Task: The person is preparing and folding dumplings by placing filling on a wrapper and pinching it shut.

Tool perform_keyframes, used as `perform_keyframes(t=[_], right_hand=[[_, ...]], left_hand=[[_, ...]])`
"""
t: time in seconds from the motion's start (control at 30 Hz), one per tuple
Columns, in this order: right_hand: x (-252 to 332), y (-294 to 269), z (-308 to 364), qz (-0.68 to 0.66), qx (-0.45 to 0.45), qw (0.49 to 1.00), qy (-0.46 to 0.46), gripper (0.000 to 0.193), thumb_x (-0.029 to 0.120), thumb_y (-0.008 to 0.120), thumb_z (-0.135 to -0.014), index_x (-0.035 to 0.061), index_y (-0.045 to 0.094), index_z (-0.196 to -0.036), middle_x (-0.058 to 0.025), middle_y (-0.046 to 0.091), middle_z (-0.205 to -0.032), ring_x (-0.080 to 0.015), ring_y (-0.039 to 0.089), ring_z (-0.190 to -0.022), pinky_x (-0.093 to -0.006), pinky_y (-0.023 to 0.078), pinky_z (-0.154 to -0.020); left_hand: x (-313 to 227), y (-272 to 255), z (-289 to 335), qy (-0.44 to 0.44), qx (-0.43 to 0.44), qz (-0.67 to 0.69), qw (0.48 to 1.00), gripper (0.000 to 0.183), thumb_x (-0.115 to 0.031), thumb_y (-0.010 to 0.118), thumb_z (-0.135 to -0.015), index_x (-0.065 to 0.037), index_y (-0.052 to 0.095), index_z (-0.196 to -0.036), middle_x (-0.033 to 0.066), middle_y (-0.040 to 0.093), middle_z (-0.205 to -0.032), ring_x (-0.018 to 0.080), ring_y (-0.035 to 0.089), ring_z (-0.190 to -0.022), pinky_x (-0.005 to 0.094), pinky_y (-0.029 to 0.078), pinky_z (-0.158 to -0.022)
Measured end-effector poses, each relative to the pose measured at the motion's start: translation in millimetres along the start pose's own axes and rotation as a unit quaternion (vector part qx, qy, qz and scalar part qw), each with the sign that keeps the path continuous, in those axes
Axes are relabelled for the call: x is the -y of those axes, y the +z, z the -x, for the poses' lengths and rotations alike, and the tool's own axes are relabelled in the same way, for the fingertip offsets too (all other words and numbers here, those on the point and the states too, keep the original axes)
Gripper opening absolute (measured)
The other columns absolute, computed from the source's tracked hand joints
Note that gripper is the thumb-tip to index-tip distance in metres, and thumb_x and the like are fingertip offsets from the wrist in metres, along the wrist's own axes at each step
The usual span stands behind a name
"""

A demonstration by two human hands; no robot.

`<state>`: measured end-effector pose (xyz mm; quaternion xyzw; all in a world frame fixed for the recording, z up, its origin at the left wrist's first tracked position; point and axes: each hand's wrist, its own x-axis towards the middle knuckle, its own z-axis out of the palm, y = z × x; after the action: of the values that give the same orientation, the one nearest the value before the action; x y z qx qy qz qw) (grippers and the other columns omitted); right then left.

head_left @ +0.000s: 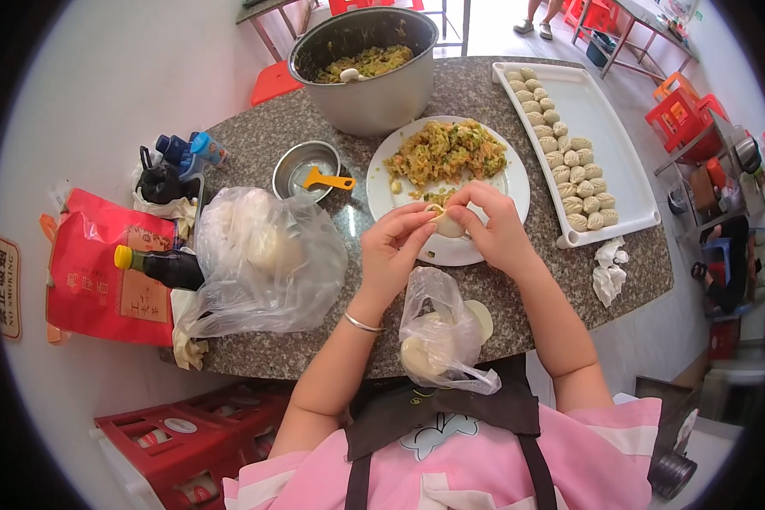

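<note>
Both hands meet over the near side of a white plate point(382, 189), pinching one dumpling point(449, 224) between them. My left hand point(393, 246) grips its edge with thumb and fingertips, and my right hand point(497, 228) presses the opposite side. A mound of chopped vegetable filling point(444, 153) sits on the plate. Just below my hands lies a clear plastic bag with pale dough point(433, 344), a round wrapper point(482, 321) sticking out at its right. At the right, a white tray point(608, 127) carries several rows of pleated dumplings point(569, 159).
A large metal pot point(370, 100) of filling stands at the far side. A steel bowl point(291, 170) holds a yellow-handled scraper point(327, 179). To the left are a plastic bag of dough point(268, 255), a dark bottle point(172, 268) and a red bag point(102, 280). Crumpled tissue point(609, 272) lies near the tray.
</note>
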<state>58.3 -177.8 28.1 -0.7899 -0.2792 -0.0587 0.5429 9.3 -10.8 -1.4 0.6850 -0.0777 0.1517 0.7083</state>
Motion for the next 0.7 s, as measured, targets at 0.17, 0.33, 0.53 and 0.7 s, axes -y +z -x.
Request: perform_keyframes(t=[0.17,0.33,0.53,0.7], right_hand=[[-4,-3,-2,0.001,0.019,1.0,-0.021,0.011,0.012,0.063,-0.081,0.001,0.059,-0.081,-0.0115,0.059,-0.079,-0.0293,0.058,-0.08,-0.0364,0.044,-0.072],[-1,3,0,0.011,-0.001,0.999,-0.031,0.012,0.012,0.063,-0.081,0.0005,0.061,-0.081,-0.0115,0.06,-0.079,-0.029,0.058,-0.08,-0.0368,0.045,-0.072],[3,1,1,-0.02,0.039,0.999,-0.023,0.011,0.011,0.063,-0.082,0.0003,0.062,-0.083,-0.0122,0.062,-0.082,-0.0292,0.059,-0.081,-0.0368,0.046,-0.073],[0,6,3,-0.077,-0.011,0.995,0.059,0.012,0.012,0.063,-0.082,-0.0003,0.062,-0.083,-0.0121,0.062,-0.079,-0.0251,0.06,-0.079,-0.0347,0.046,-0.072]], left_hand=[[7,-2,2,-0.009,0.018,0.021,1.0,0.012,0.0,0.067,-0.083,0.003,0.068,-0.095,0.0127,0.064,-0.105,0.0136,0.063,-0.09,0.0235,0.053,-0.077],[0,6,3,-0.057,-0.039,0.081,0.994,0.015,-0.001,0.068,-0.082,0.003,0.067,-0.097,0.0127,0.065,-0.102,0.014,0.064,-0.088,0.0235,0.054,-0.075],[4,1,2,0.016,-0.015,-0.002,1.0,0.019,-0.002,0.068,-0.083,0.003,0.064,-0.1,0.0103,0.065,-0.1,0.0141,0.064,-0.089,0.0242,0.053,-0.077],[3,1,0,-0.065,-0.021,0.094,0.993,0.015,0.0,0.066,-0.083,0.003,0.066,-0.098,0.0109,0.064,-0.104,0.014,0.064,-0.09,0.0244,0.052,-0.079]])
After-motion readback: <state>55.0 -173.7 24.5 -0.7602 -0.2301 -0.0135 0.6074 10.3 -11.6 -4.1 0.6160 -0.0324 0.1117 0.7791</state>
